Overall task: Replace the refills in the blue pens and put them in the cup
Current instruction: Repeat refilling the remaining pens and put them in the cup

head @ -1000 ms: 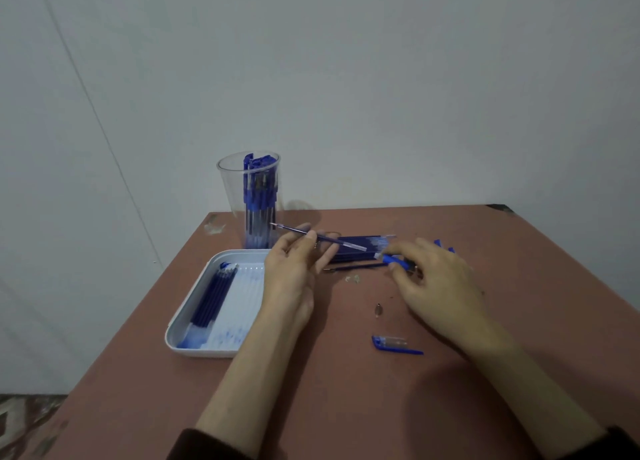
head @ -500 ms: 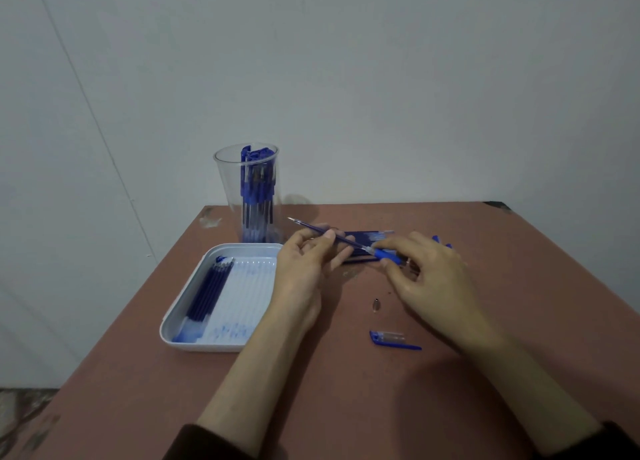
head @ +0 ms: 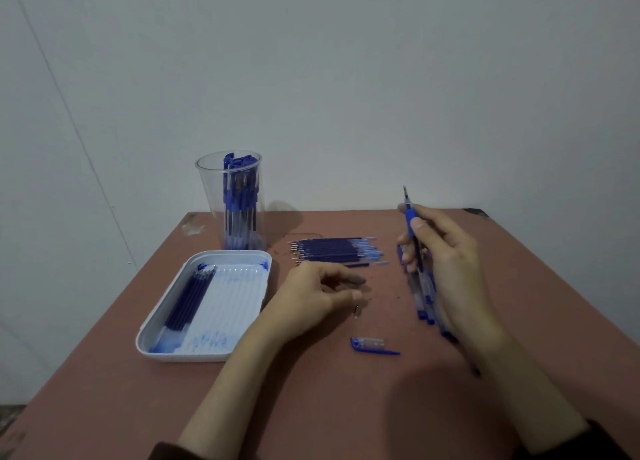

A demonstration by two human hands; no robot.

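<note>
Nearest, a pen cap (head: 372, 344) lies just short of the left hand (head: 311, 297), whose fingers curl loosely and hold nothing. To its right, the right hand (head: 446, 262) grips a blue pen (head: 409, 214) tip-up. Refills (head: 336, 250) and the cup (head: 230, 203) sit beyond, left of that grip.

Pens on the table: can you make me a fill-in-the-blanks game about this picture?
1. The clear cup holds blue ____.
2. The right hand grips one pen with its tip pointing ____.
3. The dark refills lie on the ____ side of the white tray.

Missing words: pens, up, left.
</note>
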